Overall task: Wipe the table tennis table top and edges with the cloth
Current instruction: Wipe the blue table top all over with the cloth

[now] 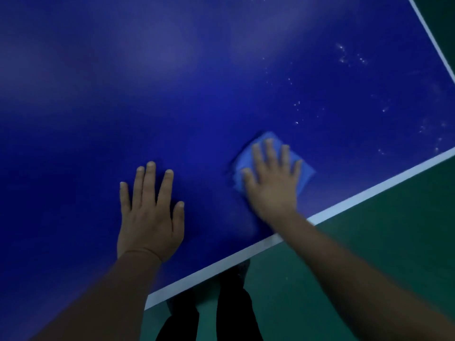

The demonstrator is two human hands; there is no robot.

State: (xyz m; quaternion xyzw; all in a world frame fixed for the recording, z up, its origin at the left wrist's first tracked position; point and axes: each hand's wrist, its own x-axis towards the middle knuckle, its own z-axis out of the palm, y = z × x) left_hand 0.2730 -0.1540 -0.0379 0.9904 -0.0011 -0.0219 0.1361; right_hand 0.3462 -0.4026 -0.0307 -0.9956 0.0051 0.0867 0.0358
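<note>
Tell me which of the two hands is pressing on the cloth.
The right hand: its straight, spread fingers lie flat on the folded blue cloth near the white edge line. The left hand rests flat on bare blue table top.

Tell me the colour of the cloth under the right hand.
Light blue cloth, head view.

Dim, soft picture; right hand [272, 183] motion-blurred.

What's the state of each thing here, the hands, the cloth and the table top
left hand: flat on the table, fingers straight, holding nothing
right hand: fingers spread, pressing on the cloth
cloth: blue, folded, lying flat under the right hand near the white edge line
table top: blue, with white specks toward the far right corner
</note>
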